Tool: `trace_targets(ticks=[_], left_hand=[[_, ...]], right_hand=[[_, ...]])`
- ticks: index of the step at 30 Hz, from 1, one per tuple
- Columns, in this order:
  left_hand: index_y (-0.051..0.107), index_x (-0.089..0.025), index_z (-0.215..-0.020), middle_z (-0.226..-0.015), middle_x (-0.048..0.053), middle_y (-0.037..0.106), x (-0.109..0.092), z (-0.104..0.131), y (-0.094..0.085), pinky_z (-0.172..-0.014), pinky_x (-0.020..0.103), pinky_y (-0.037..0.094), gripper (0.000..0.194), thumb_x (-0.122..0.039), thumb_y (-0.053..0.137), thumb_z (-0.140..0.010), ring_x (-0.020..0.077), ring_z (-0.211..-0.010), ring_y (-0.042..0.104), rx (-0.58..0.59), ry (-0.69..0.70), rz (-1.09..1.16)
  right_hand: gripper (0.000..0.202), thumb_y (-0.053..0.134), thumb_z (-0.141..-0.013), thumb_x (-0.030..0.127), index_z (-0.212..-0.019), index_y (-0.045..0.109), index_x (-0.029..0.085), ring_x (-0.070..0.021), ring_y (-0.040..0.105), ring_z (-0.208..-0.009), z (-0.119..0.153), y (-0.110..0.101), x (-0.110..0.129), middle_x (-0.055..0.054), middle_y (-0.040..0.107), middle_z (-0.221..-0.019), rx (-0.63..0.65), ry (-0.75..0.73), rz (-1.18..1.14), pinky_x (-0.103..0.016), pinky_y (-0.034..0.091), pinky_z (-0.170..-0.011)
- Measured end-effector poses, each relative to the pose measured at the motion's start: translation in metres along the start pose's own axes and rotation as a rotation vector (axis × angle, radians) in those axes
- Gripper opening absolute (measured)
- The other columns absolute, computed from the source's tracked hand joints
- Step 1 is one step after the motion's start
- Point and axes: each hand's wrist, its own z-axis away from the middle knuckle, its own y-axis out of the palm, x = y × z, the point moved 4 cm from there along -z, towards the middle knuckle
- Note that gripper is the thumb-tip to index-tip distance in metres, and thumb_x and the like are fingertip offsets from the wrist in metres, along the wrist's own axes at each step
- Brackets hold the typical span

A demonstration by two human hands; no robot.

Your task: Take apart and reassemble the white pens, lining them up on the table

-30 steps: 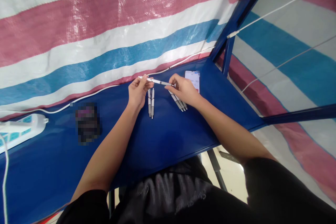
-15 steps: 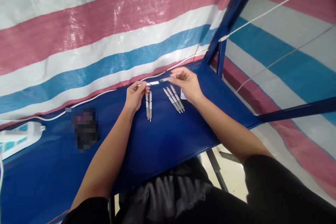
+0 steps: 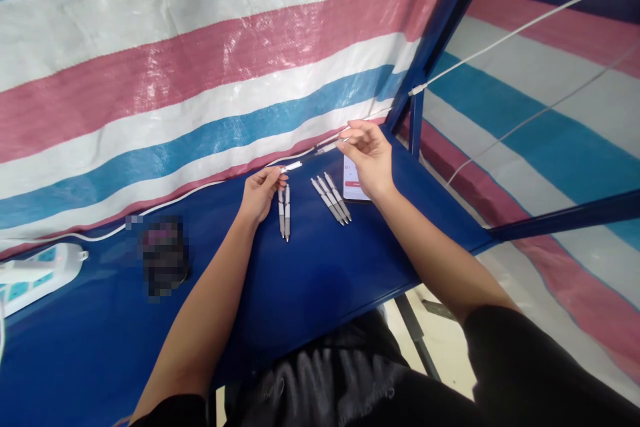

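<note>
My left hand (image 3: 261,193) is closed in a pinch around the white barrel (image 3: 291,167) of a pen, above the table. Off to its right, my right hand (image 3: 367,153) pinches the pen's front section (image 3: 330,146), which looks pale and blurred. A thin dark length, apparently the refill, spans the gap between the two parts. Below my left hand lie two white and grey pens (image 3: 284,213), side by side. Three similar pens (image 3: 331,199) rest in a slanted row nearer my right hand. A phone (image 3: 353,188) with a lit screen is partly hidden behind that hand.
The blue table (image 3: 310,280) runs against a striped plastic sheet (image 3: 225,80). A white power strip (image 3: 45,273) and a pixelated dark object (image 3: 165,257) are on the left. A white cable (image 3: 200,185) follows the back edge; blue frame posts (image 3: 420,100) stand right.
My right hand has drawn its pen part away to the right, widening the gap from the barrel and exposing the thin dark length. More of the phone shows. The view has tilted slightly upward.
</note>
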Motion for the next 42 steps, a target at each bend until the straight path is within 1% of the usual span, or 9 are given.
trace_targets(ticks=[8, 14, 19, 24, 28, 30, 33, 37, 42], left_hand=[[0.083, -0.015, -0.088, -0.079, 0.005, 0.079, 0.000, 0.000, -0.001, -0.066, 0.021, 0.057, 0.036, -0.045, 0.101, -0.077, 0.0098, -0.066, 0.070, 0.005, 0.007, 0.029], [0.084, -0.015, -0.091, -0.077, 0.005, 0.080, 0.000, 0.001, 0.001, -0.066, 0.023, 0.058, 0.037, -0.044, 0.102, -0.076, 0.0107, -0.063, 0.069, -0.005, -0.006, -0.005], [0.085, -0.015, -0.093, -0.073, 0.005, 0.079, -0.001, 0.004, 0.002, -0.065, 0.024, 0.059, 0.039, -0.041, 0.104, -0.071, 0.0106, -0.060, 0.070, -0.009, -0.006, -0.021], [0.086, -0.015, -0.094, -0.076, 0.006, 0.081, 0.000, 0.004, 0.001, -0.065, 0.024, 0.060, 0.043, -0.039, 0.107, -0.065, 0.0113, -0.061, 0.072, -0.023, -0.006, -0.040], [0.083, -0.016, -0.093, -0.074, 0.004, 0.081, 0.000, 0.002, 0.002, -0.064, 0.022, 0.060, 0.045, -0.039, 0.108, -0.063, 0.0106, -0.060, 0.072, -0.030, 0.010, -0.006], [0.080, -0.017, -0.091, -0.073, 0.002, 0.080, -0.001, 0.002, 0.002, -0.063, 0.021, 0.059, 0.045, -0.039, 0.108, -0.062, 0.0101, -0.059, 0.071, -0.030, 0.026, 0.017], [0.076, -0.018, -0.088, -0.069, 0.000, 0.077, -0.001, 0.002, 0.002, -0.062, 0.022, 0.058, 0.042, -0.037, 0.107, -0.066, 0.0099, -0.057, 0.069, -0.013, 0.024, 0.010], [0.075, -0.018, -0.089, -0.070, 0.000, 0.076, -0.002, 0.002, 0.001, -0.063, 0.022, 0.058, 0.040, -0.036, 0.106, -0.070, 0.0097, -0.058, 0.069, -0.016, 0.028, 0.028], [0.078, -0.016, -0.088, -0.069, 0.000, 0.074, -0.003, 0.001, 0.001, -0.061, 0.021, 0.057, 0.044, -0.038, 0.108, -0.065, 0.0094, -0.058, 0.067, 0.013, 0.016, 0.059]], right_hand=[[0.051, 0.089, -0.086, 0.053, -0.122, 0.062, 0.030, -0.0229, 0.073, -0.105, -0.004, -0.002, -0.003, -0.005, 0.077, -0.115, 0.038, -0.027, 0.004, -0.043, 0.062, -0.103], [0.038, 0.090, -0.085, 0.048, -0.109, 0.068, 0.029, -0.0237, 0.077, -0.110, 0.008, 0.013, -0.004, -0.004, 0.081, -0.111, 0.121, 0.032, -0.004, -0.046, 0.061, -0.107], [0.053, 0.093, -0.078, 0.064, -0.106, 0.067, 0.027, -0.0227, 0.077, -0.095, 0.015, 0.024, -0.008, -0.003, 0.080, -0.098, 0.206, 0.073, -0.048, -0.044, 0.062, -0.097], [0.050, 0.070, -0.096, 0.074, -0.108, 0.064, 0.026, -0.0183, 0.063, -0.066, 0.019, 0.022, -0.005, 0.006, 0.056, -0.068, 0.261, 0.046, 0.179, -0.036, 0.054, -0.075], [0.049, 0.071, -0.097, 0.072, -0.112, 0.061, 0.026, -0.0177, 0.059, -0.069, 0.023, 0.022, 0.002, 0.003, 0.062, -0.079, 0.375, 0.020, 0.286, -0.033, 0.049, -0.072], [0.053, 0.073, -0.093, 0.076, -0.097, 0.060, 0.026, -0.0172, 0.057, -0.068, 0.024, 0.023, 0.004, 0.002, 0.063, -0.076, 0.440, 0.040, 0.316, -0.032, 0.047, -0.070], [0.064, 0.050, -0.106, 0.080, -0.075, 0.058, 0.024, -0.0178, 0.059, -0.063, 0.027, 0.025, 0.004, 0.000, 0.060, -0.062, 0.512, 0.095, 0.427, -0.033, 0.048, -0.072], [0.061, 0.063, -0.097, 0.083, -0.094, 0.069, 0.022, -0.0180, 0.063, -0.066, 0.032, 0.028, 0.008, -0.001, 0.072, -0.074, 0.518, 0.052, 0.438, -0.031, 0.049, -0.071], [0.072, 0.045, -0.107, 0.081, -0.075, 0.068, 0.021, -0.0177, 0.063, -0.062, 0.036, 0.032, 0.006, -0.002, 0.065, -0.061, 0.544, 0.101, 0.519, -0.031, 0.048, -0.072]])
